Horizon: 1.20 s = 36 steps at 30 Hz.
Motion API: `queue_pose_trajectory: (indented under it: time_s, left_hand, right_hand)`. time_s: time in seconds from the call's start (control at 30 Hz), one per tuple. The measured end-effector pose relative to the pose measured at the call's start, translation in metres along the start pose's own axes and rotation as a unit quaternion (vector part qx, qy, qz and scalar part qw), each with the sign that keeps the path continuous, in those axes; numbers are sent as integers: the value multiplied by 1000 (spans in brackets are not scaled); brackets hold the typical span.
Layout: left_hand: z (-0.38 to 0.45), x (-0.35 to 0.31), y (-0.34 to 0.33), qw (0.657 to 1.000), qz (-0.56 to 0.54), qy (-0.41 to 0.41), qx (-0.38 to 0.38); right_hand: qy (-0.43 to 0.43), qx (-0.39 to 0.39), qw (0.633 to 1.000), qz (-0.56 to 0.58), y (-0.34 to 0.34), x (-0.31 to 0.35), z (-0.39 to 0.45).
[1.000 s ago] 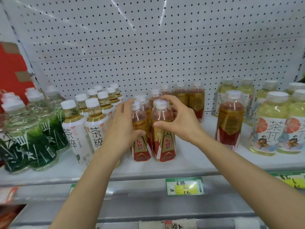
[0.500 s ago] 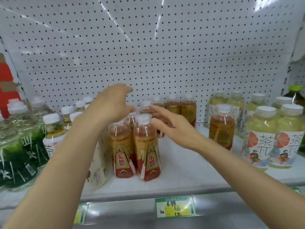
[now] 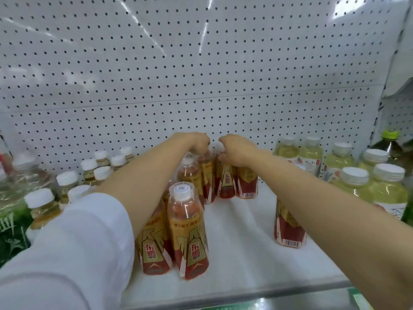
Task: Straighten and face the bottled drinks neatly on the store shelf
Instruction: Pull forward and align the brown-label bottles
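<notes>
The red bottles (image 3: 190,231) stand in the middle of the shelf (image 3: 241,247). Two at the near edge are upright with labels to the front, so this part looks done. At the far end, both hands are curled over the tops of the back bottles (image 3: 225,182): the left hand (image 3: 196,143) grips one cap, the right hand (image 3: 237,148) grips another beside it. I judge these back ones are being turned or pulled forward now. One red bottle (image 3: 289,229) stands alone to the right, showing its barcode, so it is left to face. The yellow bottles (image 3: 384,189) at the right look tidy.
</notes>
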<state>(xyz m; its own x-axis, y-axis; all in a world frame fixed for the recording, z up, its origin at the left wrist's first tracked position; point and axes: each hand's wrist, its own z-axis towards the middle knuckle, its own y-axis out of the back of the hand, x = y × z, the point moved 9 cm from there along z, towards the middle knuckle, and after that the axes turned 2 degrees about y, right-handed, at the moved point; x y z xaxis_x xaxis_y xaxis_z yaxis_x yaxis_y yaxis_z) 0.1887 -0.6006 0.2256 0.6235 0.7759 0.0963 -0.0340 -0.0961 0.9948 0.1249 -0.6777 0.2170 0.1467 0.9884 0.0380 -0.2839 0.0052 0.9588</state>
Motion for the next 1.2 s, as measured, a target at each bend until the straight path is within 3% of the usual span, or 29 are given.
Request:
queue_pose_trajectory:
  time_s: [0.2, 0.33, 0.53, 0.7, 0.97, 1.2]
  left_hand:
    - [21, 15, -8, 998, -54, -14, 2]
    - [19, 20, -7, 988, -134, -57, 49]
    - [7, 10, -11, 965, -224, -110, 87]
    - [4, -3, -11, 956, -223, -148, 119]
    - [2, -7, -9, 965, -183, -172, 77]
    - [-2, -1, -14, 969, -188, -145, 73]
  right_hand:
    - [-20, 35, 999, 4, -27, -13, 38]
    - [-46, 43, 996, 56, -29, -16, 48]
    - [-43, 56, 997, 34, -9, -18, 43]
    - [-28, 64, 997, 31, 6, -21, 17]
    - [-11, 45, 998, 42, 12, -22, -1]
    - [14, 33, 996, 79, 7, -28, -9]
